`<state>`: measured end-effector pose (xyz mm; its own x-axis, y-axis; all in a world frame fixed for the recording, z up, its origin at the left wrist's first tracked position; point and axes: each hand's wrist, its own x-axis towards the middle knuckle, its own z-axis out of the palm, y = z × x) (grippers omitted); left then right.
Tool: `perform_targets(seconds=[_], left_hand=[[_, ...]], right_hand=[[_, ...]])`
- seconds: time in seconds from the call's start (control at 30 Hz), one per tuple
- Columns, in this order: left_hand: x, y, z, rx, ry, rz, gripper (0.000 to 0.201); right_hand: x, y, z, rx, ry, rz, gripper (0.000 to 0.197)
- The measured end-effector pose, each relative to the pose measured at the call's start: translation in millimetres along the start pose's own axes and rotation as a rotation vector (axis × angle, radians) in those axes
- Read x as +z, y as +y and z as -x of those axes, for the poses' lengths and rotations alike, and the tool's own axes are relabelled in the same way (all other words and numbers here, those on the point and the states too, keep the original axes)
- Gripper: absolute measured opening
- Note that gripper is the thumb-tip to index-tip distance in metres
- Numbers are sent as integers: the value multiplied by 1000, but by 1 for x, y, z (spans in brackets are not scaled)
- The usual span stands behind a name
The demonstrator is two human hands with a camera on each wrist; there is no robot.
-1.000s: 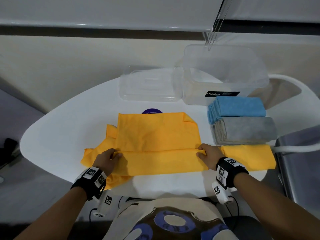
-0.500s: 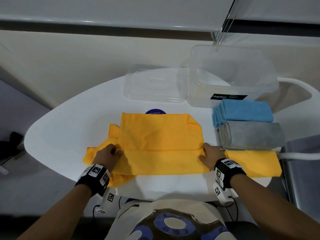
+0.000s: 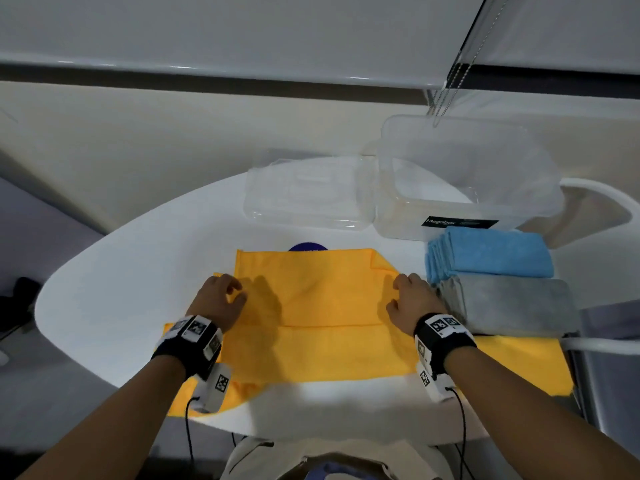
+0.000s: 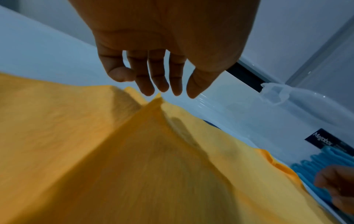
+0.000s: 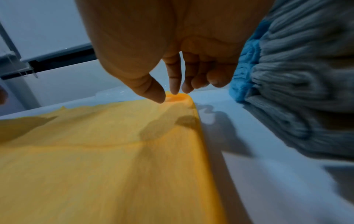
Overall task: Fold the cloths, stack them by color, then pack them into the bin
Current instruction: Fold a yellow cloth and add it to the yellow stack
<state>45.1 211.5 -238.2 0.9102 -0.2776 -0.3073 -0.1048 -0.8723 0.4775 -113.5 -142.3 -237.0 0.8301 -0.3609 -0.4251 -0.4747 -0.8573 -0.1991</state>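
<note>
The yellow cloth [image 3: 311, 306] lies flat on the worktop [image 3: 104, 289] — soft, light, floppy. My left hand [image 3: 216, 301] and right hand [image 3: 410, 301] hover loose, holding nothing — I'd pinch its far corners.

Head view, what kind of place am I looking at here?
Probably an office or lab room, not a laundry: a white rounded table, a window blind with a bead chain behind, and a clear Megabox bin beside folded cloth stacks.

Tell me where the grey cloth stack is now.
In the head view, the grey cloth stack sits at the table's right, just nearer than the blue stack.
</note>
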Motion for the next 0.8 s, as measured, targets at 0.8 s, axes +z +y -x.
perform_targets(seconds=[0.8], left_hand=[[-8,38,-73,87,-97,-337,26]], right_hand=[[-22,-7,-49,-63,46,-138,19]])
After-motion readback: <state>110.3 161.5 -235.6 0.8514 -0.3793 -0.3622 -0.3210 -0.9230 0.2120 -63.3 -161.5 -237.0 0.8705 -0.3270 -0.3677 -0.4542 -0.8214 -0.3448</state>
